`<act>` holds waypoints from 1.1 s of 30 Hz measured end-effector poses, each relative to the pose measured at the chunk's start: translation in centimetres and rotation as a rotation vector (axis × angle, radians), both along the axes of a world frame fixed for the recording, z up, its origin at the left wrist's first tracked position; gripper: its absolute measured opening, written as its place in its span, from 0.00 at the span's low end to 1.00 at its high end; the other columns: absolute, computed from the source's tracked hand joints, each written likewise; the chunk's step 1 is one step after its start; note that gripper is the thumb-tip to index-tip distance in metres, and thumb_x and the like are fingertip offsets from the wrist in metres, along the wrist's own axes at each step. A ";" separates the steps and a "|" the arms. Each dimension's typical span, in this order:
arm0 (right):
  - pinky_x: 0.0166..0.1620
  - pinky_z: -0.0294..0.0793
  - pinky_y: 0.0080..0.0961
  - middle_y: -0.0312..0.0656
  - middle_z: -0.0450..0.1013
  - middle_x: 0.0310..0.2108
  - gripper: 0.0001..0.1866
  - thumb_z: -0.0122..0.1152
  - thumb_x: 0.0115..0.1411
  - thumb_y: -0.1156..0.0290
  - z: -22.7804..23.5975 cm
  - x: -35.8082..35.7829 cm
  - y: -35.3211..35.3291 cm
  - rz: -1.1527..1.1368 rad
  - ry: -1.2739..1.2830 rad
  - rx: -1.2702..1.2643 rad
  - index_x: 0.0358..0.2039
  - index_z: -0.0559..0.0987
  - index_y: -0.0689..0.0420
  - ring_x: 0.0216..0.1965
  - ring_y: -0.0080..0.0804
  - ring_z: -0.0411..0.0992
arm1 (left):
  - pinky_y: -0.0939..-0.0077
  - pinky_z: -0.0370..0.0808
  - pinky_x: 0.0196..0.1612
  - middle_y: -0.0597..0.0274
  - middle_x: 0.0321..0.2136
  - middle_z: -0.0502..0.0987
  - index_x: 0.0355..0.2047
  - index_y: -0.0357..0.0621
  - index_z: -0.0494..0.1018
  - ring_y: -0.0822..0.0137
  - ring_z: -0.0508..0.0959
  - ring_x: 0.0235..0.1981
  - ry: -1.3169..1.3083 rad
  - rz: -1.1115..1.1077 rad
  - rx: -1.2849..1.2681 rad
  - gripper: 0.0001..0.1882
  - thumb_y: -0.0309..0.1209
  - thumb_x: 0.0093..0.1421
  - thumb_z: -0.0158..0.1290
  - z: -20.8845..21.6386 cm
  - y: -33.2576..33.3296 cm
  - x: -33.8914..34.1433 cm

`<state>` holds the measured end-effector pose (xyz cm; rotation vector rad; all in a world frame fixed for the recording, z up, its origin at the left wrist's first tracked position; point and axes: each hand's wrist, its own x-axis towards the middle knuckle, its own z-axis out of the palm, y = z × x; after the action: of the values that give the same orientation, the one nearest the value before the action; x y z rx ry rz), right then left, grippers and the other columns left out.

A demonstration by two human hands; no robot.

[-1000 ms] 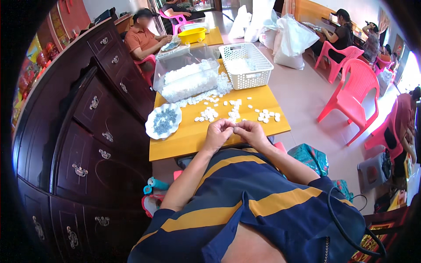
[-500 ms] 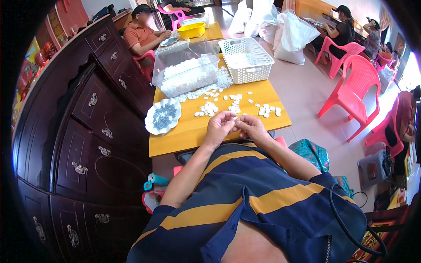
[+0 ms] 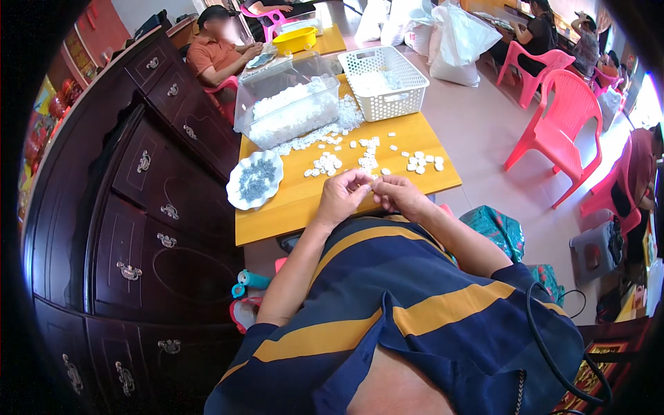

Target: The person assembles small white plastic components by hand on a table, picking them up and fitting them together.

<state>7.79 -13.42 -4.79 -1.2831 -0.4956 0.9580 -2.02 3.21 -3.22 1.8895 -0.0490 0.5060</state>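
Observation:
At the near side of the yellow wooden table [image 3: 290,215], my left hand [image 3: 344,196] and my right hand [image 3: 402,196] meet with thumbs and fingertips pinched together. Whatever they hold is tiny and mostly hidden by the fingers. Just beyond them lie small white plastic pieces in loose groups: a left cluster [image 3: 324,164], a middle column [image 3: 369,156] and a right cluster [image 3: 423,162] of rounder pieces. To the left of my hands, a white scalloped dish [image 3: 235,196] holds a heap of small dark grey parts [image 3: 259,180].
Behind the pieces stand a clear plastic bin [image 3: 247,128] of white parts and a white perforated basket [image 3: 408,101]. Translucent bits [image 3: 349,117] spill between them. A dark wooden cabinet [image 3: 200,238] borders the left, a pink chair [image 3: 564,117] the right. A person [image 3: 218,55] sits across at another table.
The view has shifted slightly, and the tabletop sits a little higher in it. My two hands stay pinched together at the same place, with the right fingers slightly re-angled.

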 end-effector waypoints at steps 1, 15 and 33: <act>0.25 0.63 0.13 0.27 0.75 0.25 0.09 0.59 0.64 0.61 -0.2 0.1 0.0 -0.005 0.005 0.001 0.30 0.76 0.49 0.22 0.12 0.67 | 0.85 0.72 0.30 0.71 0.25 0.79 0.36 0.38 0.79 0.84 0.72 0.24 0.026 0.015 0.079 0.04 0.21 0.59 0.58 0.1 0.0 -0.1; 0.28 0.69 0.14 0.32 0.78 0.31 0.11 0.53 0.70 0.57 0.0 -0.4 0.2 -0.092 0.006 -0.013 0.40 0.73 0.51 0.23 0.14 0.69 | 0.83 0.68 0.26 0.73 0.20 0.74 0.31 0.38 0.77 0.83 0.70 0.22 0.003 0.131 0.096 0.04 0.26 0.61 0.58 -1.0 0.6 0.2; 0.29 0.71 0.15 0.35 0.78 0.30 0.06 0.53 0.67 0.67 -0.4 -0.2 0.0 -0.064 -0.102 0.029 0.38 0.73 0.54 0.24 0.17 0.71 | 0.79 0.73 0.28 0.63 0.21 0.79 0.30 0.36 0.77 0.78 0.76 0.22 0.048 0.095 0.121 0.05 0.26 0.59 0.58 -0.9 0.4 0.2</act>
<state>7.64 -13.39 -5.18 -1.3184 -0.5431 0.8321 -1.80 3.57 -4.15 2.0289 0.0429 0.5324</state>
